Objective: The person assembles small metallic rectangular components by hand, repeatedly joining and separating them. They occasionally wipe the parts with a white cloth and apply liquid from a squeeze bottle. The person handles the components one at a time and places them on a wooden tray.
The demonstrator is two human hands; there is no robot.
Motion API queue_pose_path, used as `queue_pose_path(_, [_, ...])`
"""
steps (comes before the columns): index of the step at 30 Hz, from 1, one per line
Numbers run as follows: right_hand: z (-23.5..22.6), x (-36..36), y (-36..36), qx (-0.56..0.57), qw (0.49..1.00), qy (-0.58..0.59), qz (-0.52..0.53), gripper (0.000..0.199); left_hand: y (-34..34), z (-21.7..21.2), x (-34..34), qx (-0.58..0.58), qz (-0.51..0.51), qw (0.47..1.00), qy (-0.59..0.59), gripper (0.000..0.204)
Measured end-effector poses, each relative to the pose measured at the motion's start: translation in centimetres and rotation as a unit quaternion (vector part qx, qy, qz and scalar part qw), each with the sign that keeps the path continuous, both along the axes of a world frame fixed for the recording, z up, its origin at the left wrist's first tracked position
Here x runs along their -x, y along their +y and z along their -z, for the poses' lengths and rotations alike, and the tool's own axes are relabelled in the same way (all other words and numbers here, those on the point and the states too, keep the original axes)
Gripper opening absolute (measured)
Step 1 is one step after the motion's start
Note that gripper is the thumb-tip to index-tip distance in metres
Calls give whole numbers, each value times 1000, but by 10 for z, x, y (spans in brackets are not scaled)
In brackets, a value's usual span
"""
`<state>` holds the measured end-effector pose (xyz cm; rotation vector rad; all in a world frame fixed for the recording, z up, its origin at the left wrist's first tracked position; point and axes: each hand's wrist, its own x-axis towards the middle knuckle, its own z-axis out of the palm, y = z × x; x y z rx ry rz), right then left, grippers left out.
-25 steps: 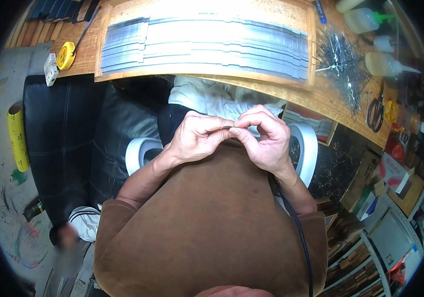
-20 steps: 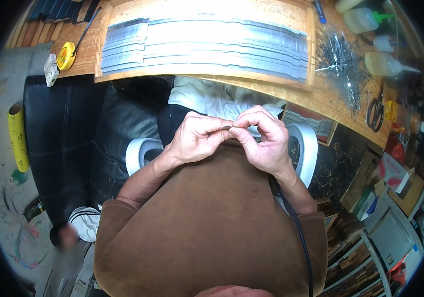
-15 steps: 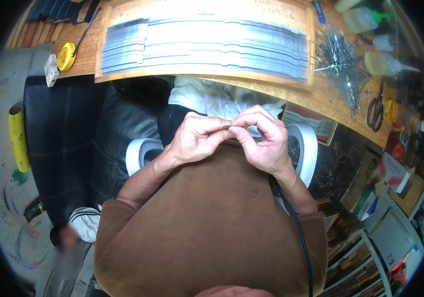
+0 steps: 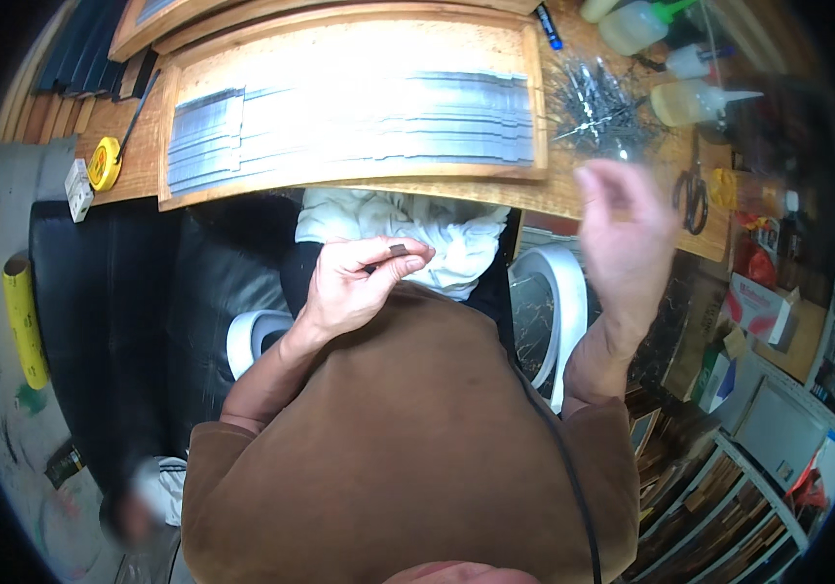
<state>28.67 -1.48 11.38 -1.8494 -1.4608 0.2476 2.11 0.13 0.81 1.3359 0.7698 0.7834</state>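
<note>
Near the front of my body, my left hand (image 4: 354,282) is closed, thumb and fingers pinching a small dark brown piece (image 4: 398,250) whose kind I cannot make out. My right hand (image 4: 629,234) is raised off to the right, over the front edge of the wooden table (image 4: 573,195), smeared by motion. Just beyond it lies a tangled pile of thin dark metal pieces (image 4: 597,112). Straight ahead, a shallow wooden tray (image 4: 339,187) holds rows of grey, shiny strips (image 4: 476,122).
Scissors (image 4: 692,201) and squeeze bottles (image 4: 685,102) stand to the right, a blue marker (image 4: 549,27) behind the pile. A yellow tape measure (image 4: 104,164) and small white box (image 4: 78,190) sit left. White chair arms (image 4: 561,311) flank me; a black sofa (image 4: 106,311) is left.
My right hand has left the small piece and swung right, toward the metal pile. The left hand keeps the piece. The view has shifted, so the table sits lower and further left.
</note>
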Motion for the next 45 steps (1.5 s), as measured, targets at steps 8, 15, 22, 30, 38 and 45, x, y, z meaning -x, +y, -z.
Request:
queue_pose_path(8, [67, 66, -17, 122, 916, 336, -182, 5, 0, 0, -2, 79, 44, 993, 78, 17])
queue_pose_path(15, [108, 71, -32, 118, 959, 139, -217, 35, -3, 24, 14, 148, 20, 987, 60, 16])
queue_pose_path(22, [220, 46, -66, 224, 937, -149, -222, 42, 24, 95, 46, 356, -12, 934, -28, 17])
queue_pose_path(30, [214, 31, -41, 260, 930, -124, -227, 41, 29, 140, 53, 380, -84, 916, -101, 17])
queue_pose_path(38, [29, 6, 11, 48, 957, 8, -286, 32, 48, 154, 56, 421, -79, 892, -143, 18])
queue_pose_path(45, [-1, -134, 162, -237, 918, -307, 85, 69, 47, 154, 52, 407, -82, 901, -127, 19])
